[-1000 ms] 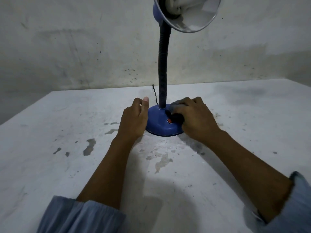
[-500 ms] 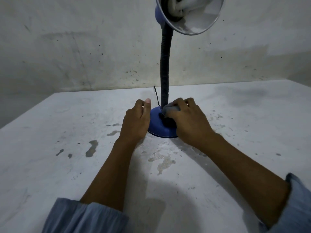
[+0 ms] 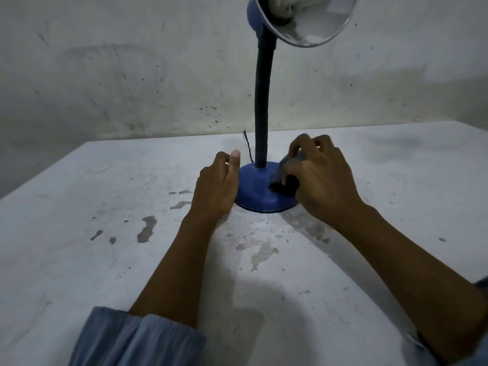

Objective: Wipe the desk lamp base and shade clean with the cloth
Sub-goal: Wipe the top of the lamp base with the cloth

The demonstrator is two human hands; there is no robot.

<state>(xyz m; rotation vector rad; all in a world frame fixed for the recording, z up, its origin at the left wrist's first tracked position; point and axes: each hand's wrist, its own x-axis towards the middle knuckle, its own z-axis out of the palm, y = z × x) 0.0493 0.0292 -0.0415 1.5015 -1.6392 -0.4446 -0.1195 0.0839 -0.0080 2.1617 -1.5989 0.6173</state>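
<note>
Lamp base [image 3: 257, 190] was mid-wipe; the shade [image 3: 303, 19] looked untouched.

It stood on the stained table [image 3: 79, 207], near the far edge by the wall. The right hand [image 3: 320, 178] clutched a dark cloth [image 3: 286, 180] in curled fingers and pressed it on the base's right side, beside the gooseneck [image 3: 261, 114]. The left hand [image 3: 217, 184] rested against the base's left rim, fingers loosely curled, holding nothing, apparently steadying it. By my judgement the base was only partly done, and the shade overhead remained to be wiped.
</note>
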